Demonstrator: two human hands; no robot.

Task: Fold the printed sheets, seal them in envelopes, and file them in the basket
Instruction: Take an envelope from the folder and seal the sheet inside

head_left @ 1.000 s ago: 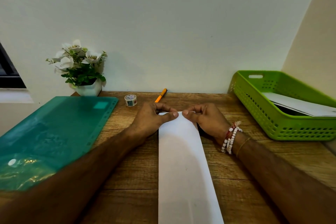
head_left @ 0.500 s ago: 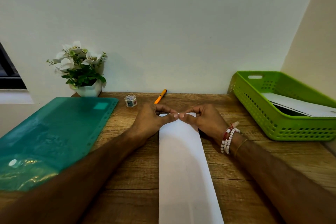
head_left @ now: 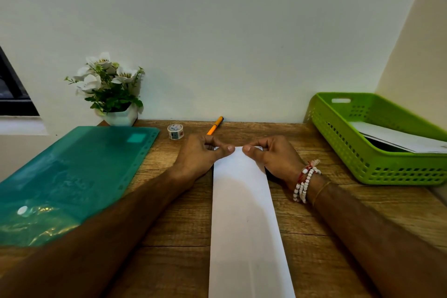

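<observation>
Both forearms stretch forward and converge. The left hand (head_left: 200,158) and the right hand (head_left: 274,158) sit side by side, thumbs pointing inward and almost tip to tip, fingers curled. Each seems to pinch the far end of the folded sheet (head_left: 244,213) between them.

Bare desk (head_left: 338,164) separates sheet (head_left: 244,213) and basket (head_left: 343,143); tape (head_left: 175,131) and pen (head_left: 214,126) lie beyond.

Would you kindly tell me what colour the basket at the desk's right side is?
The basket is lime green; the head view shows it best.
</observation>
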